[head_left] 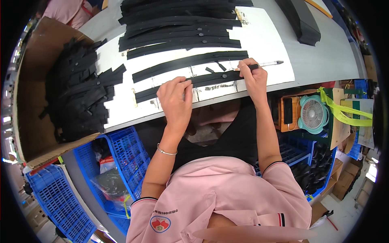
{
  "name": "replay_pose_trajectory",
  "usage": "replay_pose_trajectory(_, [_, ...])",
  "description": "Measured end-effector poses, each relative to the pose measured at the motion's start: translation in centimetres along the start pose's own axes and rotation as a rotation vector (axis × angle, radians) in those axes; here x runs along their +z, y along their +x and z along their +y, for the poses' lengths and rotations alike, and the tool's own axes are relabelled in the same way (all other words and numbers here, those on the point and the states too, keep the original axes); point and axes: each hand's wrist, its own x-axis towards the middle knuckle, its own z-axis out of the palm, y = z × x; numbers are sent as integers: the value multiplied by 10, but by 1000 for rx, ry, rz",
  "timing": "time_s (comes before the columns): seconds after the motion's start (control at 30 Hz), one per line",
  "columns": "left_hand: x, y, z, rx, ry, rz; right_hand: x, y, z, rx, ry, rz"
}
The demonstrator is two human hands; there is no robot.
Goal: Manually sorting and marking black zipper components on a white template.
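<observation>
A long black fabric strip [210,79] lies across a white board [279,48] in front of me. It carries a small dark round piece [224,76]. My left hand [176,95] rests on the strip's left part, its fingers bent and slightly apart. At the strip's right end, my right hand [253,77] is closed on a pen [267,63], whose clear barrel sticks out to the right. The pen's other end is hidden by my fingers. Just beyond lies a second black strip [186,64], with two short black scraps [209,70] between the strips.
More black strips [178,30] lie in rows farther back. A cardboard box [36,81] full of black pieces stands at left. A long black object [302,24] lies at back right. Blue crates [127,150] and a small fan [313,114] sit below the table edge.
</observation>
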Motion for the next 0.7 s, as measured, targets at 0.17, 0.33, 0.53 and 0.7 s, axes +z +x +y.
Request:
replay_pose_trajectory(0.17, [33, 20, 41, 80, -250, -66, 3, 1, 4, -46, 36, 2])
replay_pose_trajectory(0.33, [62, 26, 57, 175, -291, -109, 6, 2, 11, -88, 24, 1])
replay_pose_trajectory(0.53, [67, 23, 57, 145, -234, -126, 6, 3, 14, -171, -146, 6])
replay_pose_trajectory(0.7, [68, 23, 57, 144, -254, -116, 6, 1, 12, -151, -42, 50])
